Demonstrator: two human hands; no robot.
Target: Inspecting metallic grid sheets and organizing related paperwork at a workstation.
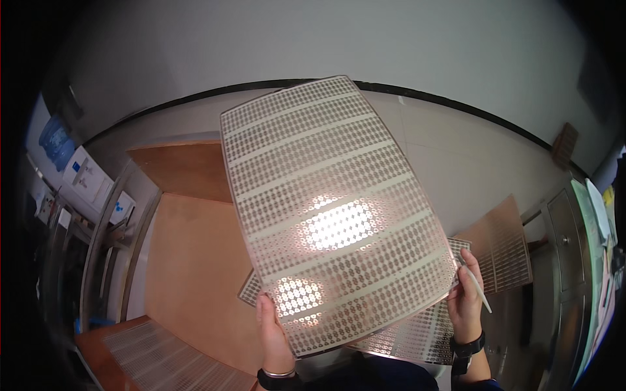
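A large thin panel (326, 163), coppery and covered in rows of small repeated shapes, is held up tilted, with bright light reflecting off it. Its lower left edge is gripped by my left hand (274, 339), thumb on the front face. My right hand (465, 300) closes on the lower right edge. A slim white stick (479, 290), pen-like, also sits in the fingers of that right hand. Below and behind the raised panel, another patterned panel (427, 333) lies partly covered.
At the lower left, more patterned sheet (163, 355) lies on a brown surface. A tan board (189, 247) with an upright brown side (186, 166) is beyond it. Another panel (505, 244) leans at right, near a drawer cabinet (564, 238). A water dispenser (91, 179) stands far left.
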